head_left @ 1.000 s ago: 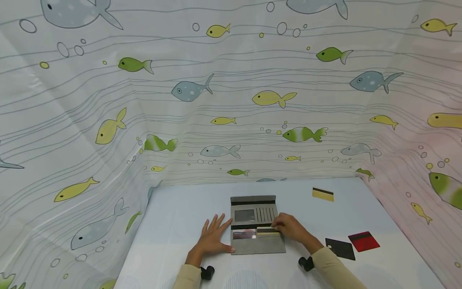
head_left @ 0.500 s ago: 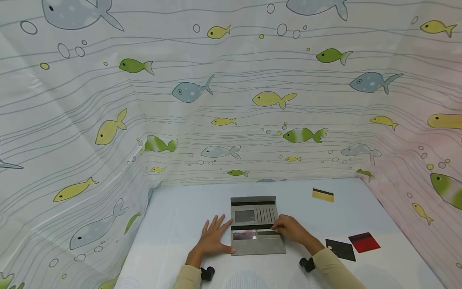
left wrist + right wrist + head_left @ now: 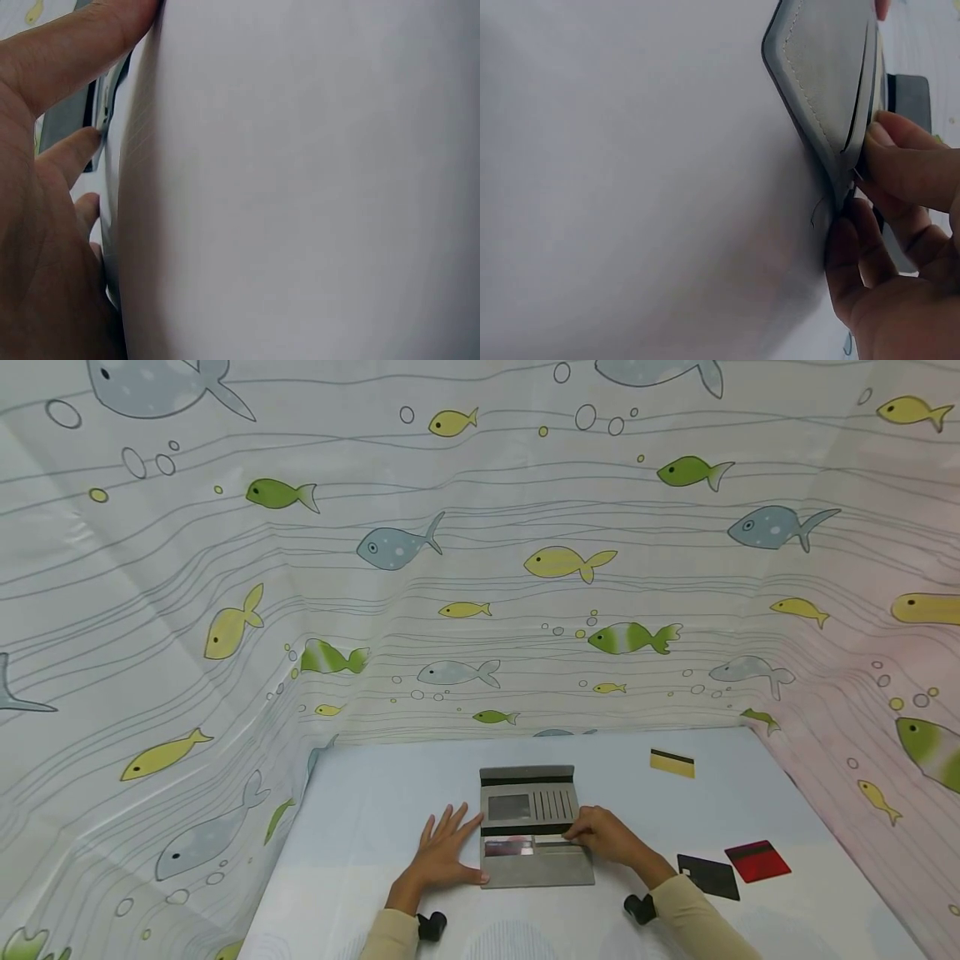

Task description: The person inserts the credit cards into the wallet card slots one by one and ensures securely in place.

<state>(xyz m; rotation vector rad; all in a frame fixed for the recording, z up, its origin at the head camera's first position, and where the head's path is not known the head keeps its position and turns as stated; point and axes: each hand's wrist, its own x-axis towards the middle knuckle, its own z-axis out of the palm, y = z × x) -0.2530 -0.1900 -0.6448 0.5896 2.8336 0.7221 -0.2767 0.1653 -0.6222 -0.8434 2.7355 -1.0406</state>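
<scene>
A grey wallet (image 3: 537, 872) lies unfolded on the white table, its pockets facing up. My left hand (image 3: 441, 853) is spread flat beside it, with thumb and index fingertips touching its left edge. At the right edge, my right hand (image 3: 604, 833) pinches the top of a bank card (image 3: 551, 841) that sits mostly inside the lower right pocket. A second card (image 3: 508, 846) shows through the pocket to its left. In the right wrist view, thumb and index meet at the pocket's opening, while other fingers lie against the wallet's edge (image 3: 806, 97).
A gold card (image 3: 672, 764) with a dark stripe lies at the back right. Nearer, a black card (image 3: 708, 877) and a red card (image 3: 757, 861) lie to the right of my right hand. A fish-print sheet (image 3: 480, 643) surrounds the table.
The card pinched by my right hand has slid lower into the pocket, so its dark stripe and gold part no longer show. My left hand has stayed in place.
</scene>
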